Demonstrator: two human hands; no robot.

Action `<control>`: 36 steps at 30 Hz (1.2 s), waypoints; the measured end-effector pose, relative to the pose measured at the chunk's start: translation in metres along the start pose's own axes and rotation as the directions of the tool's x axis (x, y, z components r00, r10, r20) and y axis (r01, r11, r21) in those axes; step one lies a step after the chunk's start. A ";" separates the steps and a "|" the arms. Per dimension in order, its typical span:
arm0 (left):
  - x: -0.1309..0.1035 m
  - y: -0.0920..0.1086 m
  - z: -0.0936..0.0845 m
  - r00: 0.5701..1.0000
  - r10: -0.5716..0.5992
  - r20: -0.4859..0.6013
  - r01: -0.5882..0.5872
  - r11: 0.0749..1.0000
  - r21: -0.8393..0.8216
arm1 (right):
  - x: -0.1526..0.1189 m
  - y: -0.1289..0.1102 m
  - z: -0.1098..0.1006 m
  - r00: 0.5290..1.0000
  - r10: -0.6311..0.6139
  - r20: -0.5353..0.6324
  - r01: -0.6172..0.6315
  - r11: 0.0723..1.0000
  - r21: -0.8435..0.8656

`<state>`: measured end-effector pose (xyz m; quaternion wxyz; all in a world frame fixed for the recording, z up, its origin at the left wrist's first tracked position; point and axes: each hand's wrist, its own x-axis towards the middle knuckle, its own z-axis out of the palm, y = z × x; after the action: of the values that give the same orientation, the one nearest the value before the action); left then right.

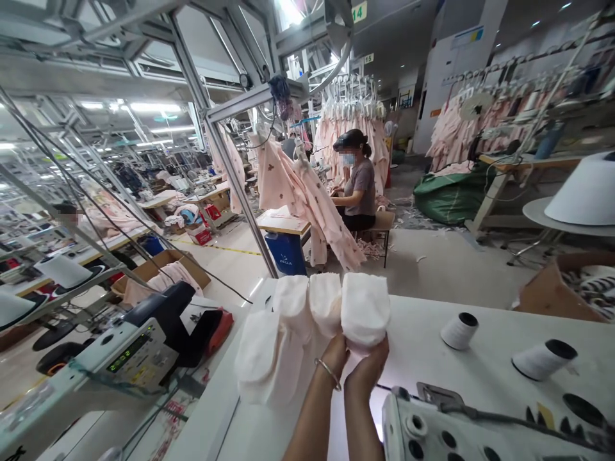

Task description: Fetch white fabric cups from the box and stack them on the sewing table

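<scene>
Both hands are stretched forward over a white sewing table point(413, 320). My left hand point(337, 353), with a bracelet at the wrist, and my right hand point(369, 366) grip the near end of a stack of white fabric pieces point(366, 307) from its two sides. Most of the fingers are hidden behind the fabric. The pieces look soft and thick, with rounded corners. Close by on the left stand more white fabric stacks: a narrow one point(325, 301), one behind my left hand point(292, 301) and a larger one point(259, 349) nearer to me.
A sewing machine point(432, 429) stands at the lower right, with two thread cones point(460, 331) point(545, 358) behind it. Another machine point(129, 358) is at the left. Beyond the table, pink garments point(293, 186) hang from a metal frame point(240, 186), and a co-worker point(358, 182) sits there.
</scene>
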<state>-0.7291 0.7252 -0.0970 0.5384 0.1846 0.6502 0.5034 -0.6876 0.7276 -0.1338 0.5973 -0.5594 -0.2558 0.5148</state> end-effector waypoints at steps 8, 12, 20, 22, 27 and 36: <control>-0.005 -0.002 -0.013 0.998 -0.039 -0.045 0.035 0.994 -0.104 | -0.001 -0.004 0.018 0.995 0.104 0.001 -0.104 0.994 0.039; -0.004 -0.012 -0.017 0.991 -0.075 -0.114 0.063 0.992 -0.110 | -0.001 -0.004 0.017 0.994 0.107 0.000 -0.107 0.994 0.025; -0.061 -0.049 -0.038 0.990 -0.021 -0.139 0.009 0.996 -0.088 | -0.012 -0.017 0.010 0.998 0.062 0.022 -0.062 0.998 -0.017; -0.091 -0.062 -0.045 0.993 -0.015 -0.118 0.005 0.996 -0.084 | -0.016 -0.020 0.006 0.998 0.058 0.037 -0.056 0.998 -0.040; -0.173 -0.084 -0.061 0.993 -0.065 -0.096 0.058 0.996 -0.073 | -0.046 -0.012 -0.016 0.987 0.102 0.121 -0.087 0.989 -0.120; -0.210 0.003 -0.153 0.579 0.337 -0.742 -0.441 0.895 0.063 | -0.130 -0.013 -0.062 0.791 0.207 0.576 -0.099 0.972 -0.212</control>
<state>-0.7918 0.4922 -0.0001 0.1164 0.0688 0.7203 0.6803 -0.6732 0.5871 -0.1018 0.3931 -0.4378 -0.4267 0.6868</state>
